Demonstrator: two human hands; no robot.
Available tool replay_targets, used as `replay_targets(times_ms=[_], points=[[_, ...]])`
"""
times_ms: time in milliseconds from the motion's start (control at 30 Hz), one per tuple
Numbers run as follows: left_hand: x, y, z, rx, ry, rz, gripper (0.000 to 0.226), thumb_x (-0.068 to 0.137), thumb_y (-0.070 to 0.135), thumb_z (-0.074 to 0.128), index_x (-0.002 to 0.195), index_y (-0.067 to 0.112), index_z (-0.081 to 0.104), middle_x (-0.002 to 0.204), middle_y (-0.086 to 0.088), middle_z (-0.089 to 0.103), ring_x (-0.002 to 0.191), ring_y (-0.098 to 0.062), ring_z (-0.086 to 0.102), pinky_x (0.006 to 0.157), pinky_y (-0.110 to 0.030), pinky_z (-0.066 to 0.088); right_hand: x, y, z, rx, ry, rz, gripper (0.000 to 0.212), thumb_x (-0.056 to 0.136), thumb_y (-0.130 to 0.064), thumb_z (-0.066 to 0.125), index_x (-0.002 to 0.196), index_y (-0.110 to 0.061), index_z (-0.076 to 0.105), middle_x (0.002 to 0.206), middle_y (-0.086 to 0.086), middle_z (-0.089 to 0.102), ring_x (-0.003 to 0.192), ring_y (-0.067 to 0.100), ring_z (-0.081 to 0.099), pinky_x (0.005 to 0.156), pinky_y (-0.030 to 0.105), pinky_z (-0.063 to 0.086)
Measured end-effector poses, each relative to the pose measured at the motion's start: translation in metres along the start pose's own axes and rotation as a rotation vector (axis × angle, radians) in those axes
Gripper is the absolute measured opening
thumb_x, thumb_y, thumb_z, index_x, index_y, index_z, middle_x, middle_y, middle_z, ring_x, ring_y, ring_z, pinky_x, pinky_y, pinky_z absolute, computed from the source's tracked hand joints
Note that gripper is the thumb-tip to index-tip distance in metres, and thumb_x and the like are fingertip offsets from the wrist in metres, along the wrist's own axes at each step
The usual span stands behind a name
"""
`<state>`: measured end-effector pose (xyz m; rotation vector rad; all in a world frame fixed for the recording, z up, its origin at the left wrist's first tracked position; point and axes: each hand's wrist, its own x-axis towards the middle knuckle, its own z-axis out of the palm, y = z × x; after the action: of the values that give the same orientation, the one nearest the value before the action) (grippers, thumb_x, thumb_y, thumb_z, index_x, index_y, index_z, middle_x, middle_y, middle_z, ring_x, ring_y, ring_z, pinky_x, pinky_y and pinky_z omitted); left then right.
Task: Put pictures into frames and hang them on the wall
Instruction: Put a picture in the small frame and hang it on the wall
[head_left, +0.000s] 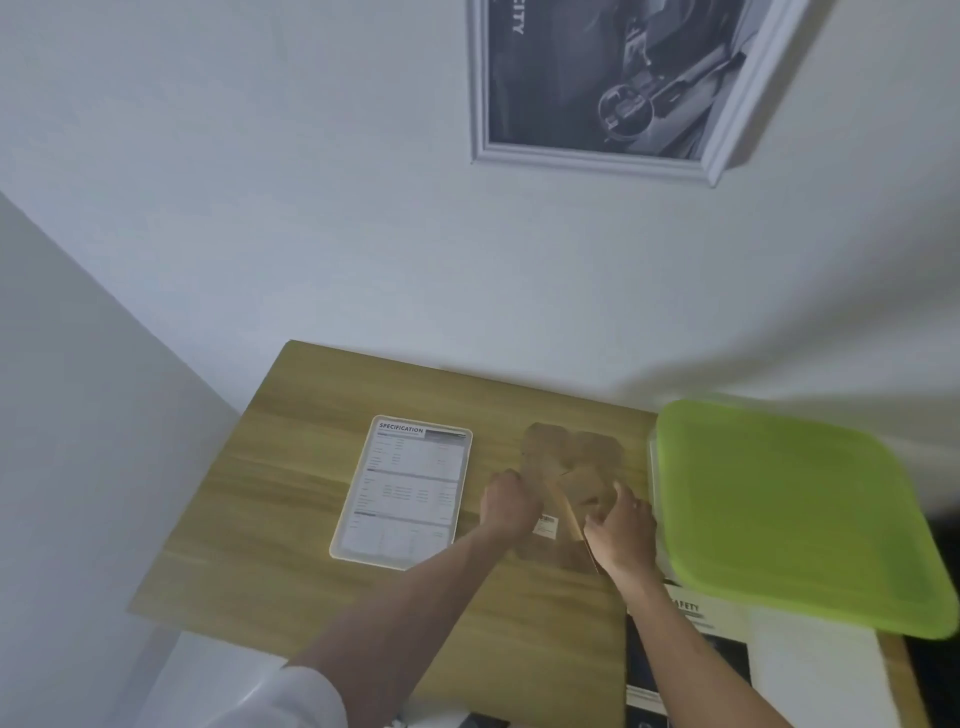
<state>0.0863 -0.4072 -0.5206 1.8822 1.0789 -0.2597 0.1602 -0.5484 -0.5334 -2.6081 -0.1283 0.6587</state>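
A: On the left of the wooden bench (270, 499)?
B: A white frame (402, 493), lying flat, with a printed sheet marked "SPECIFICATION" inside.

A: And just right of that?
B: The left hand (506, 501), fingers curled down onto a brown cardboard piece (574, 467). Looks like holding its edge, but blurry, so hard to tell for sure.

A: Then?
B: The brown cardboard piece itself, flat on the bench between both hands, with a small white label (545, 526) near the left hand.

A: Next?
B: The right hand (621, 525), fingers bent, touching the right side of the cardboard. Too blurry to say if gripping.

A: Further right?
B: A big green lid (795, 514) on a clear box, near the right hand. Under it, a poster (691, 623) with letters "AFETY".

A: Up on the wall (311, 182)?
B: A white-framed dark picture (613, 78), hanging tilted.
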Motion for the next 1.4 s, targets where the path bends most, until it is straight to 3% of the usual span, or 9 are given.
replay_targets(times_ms=[100, 233, 367, 533, 700, 867, 967, 1133, 1400], points=[[0.005, 0.004, -0.002, -0.176, -0.005, -0.141, 0.039, 0.077, 0.017, 0.063, 0.114, 0.002, 0.061, 0.112, -0.016, 0.066, 0.104, -0.033, 0.064, 0.087, -0.041, 0.056, 0.005, -0.001, -0.006, 0.195, -0.024, 0.065, 0.071, 0.086, -0.028, 0.062, 0.150, -0.019, 0.035, 0.139, 0.014, 0.054, 0.121, 0.034, 0.056, 0.101, 0.044, 0.048], [0.010, 0.003, -0.016, -0.190, 0.039, -0.136, 0.022, 0.075, 0.016, 0.060, 0.091, 0.005, 0.071, 0.095, -0.011, 0.072, 0.088, -0.028, 0.068, 0.076, -0.040, 0.059, 0.012, -0.005, -0.010, 0.577, -0.138, 0.237, 0.082, 0.082, -0.024, 0.072, 0.152, -0.012, 0.031, 0.150, 0.009, 0.044, 0.134, 0.031, 0.046, 0.105, 0.042, 0.041], [0.008, 0.000, -0.038, -0.179, 0.141, -0.045, 0.024, 0.079, 0.009, 0.058, 0.095, 0.011, 0.076, 0.094, -0.007, 0.073, 0.090, -0.025, 0.068, 0.078, -0.038, 0.059, 0.008, -0.009, -0.005, 0.700, -0.188, 0.268, 0.060, 0.079, -0.009, 0.073, 0.136, -0.008, 0.052, 0.128, 0.009, 0.062, 0.107, 0.025, 0.057, 0.088, 0.035, 0.045], [0.008, -0.028, -0.079, -0.080, 0.143, 0.065, 0.038, 0.076, 0.008, 0.063, 0.109, 0.024, 0.074, 0.095, -0.003, 0.073, 0.089, -0.021, 0.068, 0.079, -0.038, 0.059, -0.014, -0.040, 0.006, 0.777, -0.210, 0.090, 0.074, 0.073, 0.004, 0.071, 0.140, -0.024, 0.054, 0.107, -0.002, 0.065, 0.094, 0.018, 0.061, 0.076, 0.029, 0.046], [-0.002, -0.067, -0.138, 0.018, 0.055, 0.141, 0.055, 0.073, 0.000, 0.064, 0.123, 0.023, 0.067, 0.082, -0.001, 0.070, 0.077, -0.018, 0.067, 0.071, -0.029, 0.057, -0.046, -0.074, 0.022, 0.690, -0.392, -0.101, 0.098, 0.077, 0.008, 0.071, 0.154, -0.034, 0.028, 0.121, -0.006, 0.069, 0.104, 0.010, 0.065, 0.076, 0.017, 0.046], [-0.011, -0.116, -0.183, 0.042, 0.011, 0.172, 0.057, 0.077, -0.003, 0.060, 0.129, 0.022, 0.062, 0.064, 0.005, 0.059, 0.051, -0.005, 0.054, 0.044, -0.014, 0.043, -0.071, -0.094, 0.058, 0.581, -0.424, -0.132, 0.096, 0.079, 0.004, 0.075, 0.155, -0.031, 0.027, 0.101, -0.004, 0.075, 0.094, 0.014, 0.071, 0.077, 0.016, 0.050], [-0.015, -0.141, -0.195, 0.014, 0.028, 0.201, 0.058, 0.081, 0.006, 0.063, 0.136, 0.026, 0.056, 0.063, 0.004, 0.059, 0.047, 0.000, 0.052, 0.047, -0.015, 0.043, -0.084, -0.103, 0.078, 0.532, -0.377, -0.140, 0.095, 0.078, 0.001, 0.077, 0.154, -0.031, 0.030, 0.102, 0.008, 0.073, 0.093, 0.022, 0.072, 0.078, 0.018, 0.051], [-0.011, -0.166, -0.204, 0.038, 0.013, 0.244, 0.072, 0.078, 0.006, 0.065, 0.143, 0.029, 0.045, 0.064, 0.002, 0.059, 0.056, -0.007, 0.053, 0.047, -0.013, 0.043, -0.096, -0.117, 0.099, 0.469, -0.283, -0.141, 0.091, 0.078, 0.003, 0.076, 0.152, -0.031, 0.034, 0.081, -0.005, 0.062, 0.070, 0.007, 0.060, 0.061, 0.004, 0.044], [-0.004, -0.183, -0.198, 0.004, -0.056, 0.230, 0.077, 0.078, 0.002, 0.066, 0.146, 0.027, 0.041, 0.069, 0.000, 0.063, 0.061, -0.010, 0.055, 0.054, -0.025, 0.048, -0.101, -0.118, 0.112, 0.396, -0.189, -0.104, 0.089, 0.079, 0.007, 0.071, 0.152, -0.030, 0.037, 0.087, -0.001, 0.056, 0.069, 0.010, 0.053, 0.054, 0.000, 0.039]])
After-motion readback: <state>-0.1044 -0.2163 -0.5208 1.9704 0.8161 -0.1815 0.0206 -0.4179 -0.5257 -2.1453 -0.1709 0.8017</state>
